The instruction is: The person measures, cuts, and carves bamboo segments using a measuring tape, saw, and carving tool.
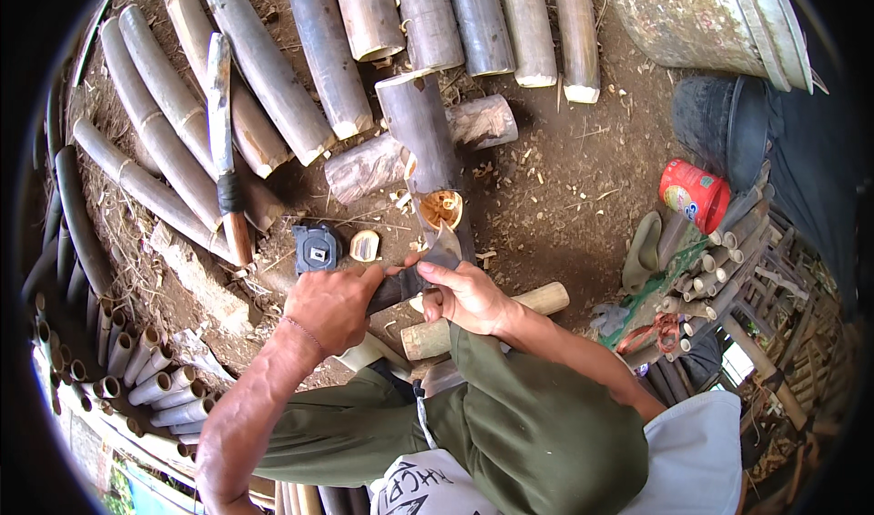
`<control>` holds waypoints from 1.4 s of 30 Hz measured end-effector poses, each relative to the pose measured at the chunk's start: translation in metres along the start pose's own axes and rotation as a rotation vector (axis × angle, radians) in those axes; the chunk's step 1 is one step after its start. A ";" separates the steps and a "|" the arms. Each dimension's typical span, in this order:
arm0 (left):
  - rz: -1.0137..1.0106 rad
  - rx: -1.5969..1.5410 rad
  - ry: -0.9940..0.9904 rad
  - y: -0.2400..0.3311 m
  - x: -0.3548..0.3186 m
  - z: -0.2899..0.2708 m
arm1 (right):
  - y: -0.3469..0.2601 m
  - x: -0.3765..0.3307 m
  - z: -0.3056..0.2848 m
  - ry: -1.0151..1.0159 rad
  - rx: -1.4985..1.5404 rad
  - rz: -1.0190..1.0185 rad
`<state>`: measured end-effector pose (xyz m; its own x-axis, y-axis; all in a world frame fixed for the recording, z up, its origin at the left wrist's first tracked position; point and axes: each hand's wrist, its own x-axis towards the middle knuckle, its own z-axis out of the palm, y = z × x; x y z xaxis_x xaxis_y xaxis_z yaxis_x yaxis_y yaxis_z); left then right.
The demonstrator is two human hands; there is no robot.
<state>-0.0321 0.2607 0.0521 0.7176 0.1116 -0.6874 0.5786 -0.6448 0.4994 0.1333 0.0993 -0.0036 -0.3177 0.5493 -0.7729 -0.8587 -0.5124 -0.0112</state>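
A thick bamboo tube (421, 123) lies before me, propped across a short log (364, 167). Its side is cut away in a notch near my hands, baring a pale yellow inside. Over the notch points a grey metal blade (443, 249), pinched low down by my right hand (469, 298). My left hand (330, 307) is closed beside it, with thumb and finger reaching toward the blade. A dark rounded piece shows under the left fingers; what this hand grips is partly hidden. Left of the tube lie a blue tape measure (317, 248) and a pale cut bamboo piece (365, 245).
Several bamboo tubes (319, 50) fan out along the far side. A long knife with a wooden handle (238, 240) rests on them. To the right stand a pale bucket (692, 23), a dark bucket (715, 119), a red can (694, 196) and stacked thin bamboo (719, 283).
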 end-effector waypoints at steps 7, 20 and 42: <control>-0.055 -0.416 0.392 0.054 0.015 0.104 | -0.013 -0.031 -0.008 0.243 -0.707 -0.209; -0.100 -0.403 -0.006 0.015 0.009 0.051 | -0.014 -0.012 0.003 0.215 -0.368 -0.034; -0.305 -0.144 0.171 -0.008 0.030 0.005 | -0.011 0.037 0.029 0.052 -0.166 -0.293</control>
<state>-0.0167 0.2651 0.0250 0.5512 0.4149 -0.7239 0.8157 -0.4507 0.3627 0.1189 0.1443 -0.0142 -0.0422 0.6567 -0.7529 -0.8321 -0.4402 -0.3373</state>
